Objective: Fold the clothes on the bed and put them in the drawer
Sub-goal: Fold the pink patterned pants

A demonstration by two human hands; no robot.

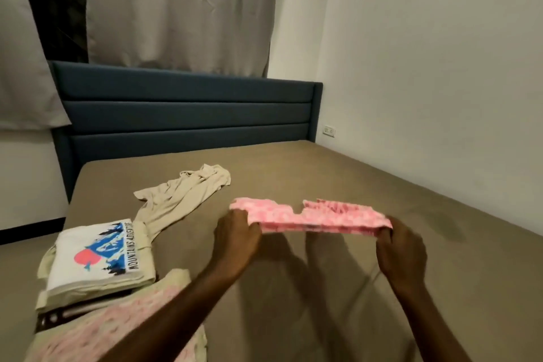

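— How far along does the folding look?

— About midway, by the look of it. The left hand point(238, 239) and the right hand point(401, 256) each pinch one end of a pink patterned garment point(311, 217), fingers curled round the cloth. It is stretched between them above the bed point(382, 288) at centre frame and looks to be already doubled over.

— Anything finished?

— At lower left a folded white T-shirt with a mountain print point(98, 256) tops a small stack of folded clothes point(58, 301). A pale pink patterned cloth point(97, 329) lies at the bottom edge; whether it is folded is unclear.

— And what's left?

— A beige garment point(182, 195) still sprawls unfolded left of centre, below the blue headboard point(188, 109). No drawer is in view, so the putting away seems not yet begun.
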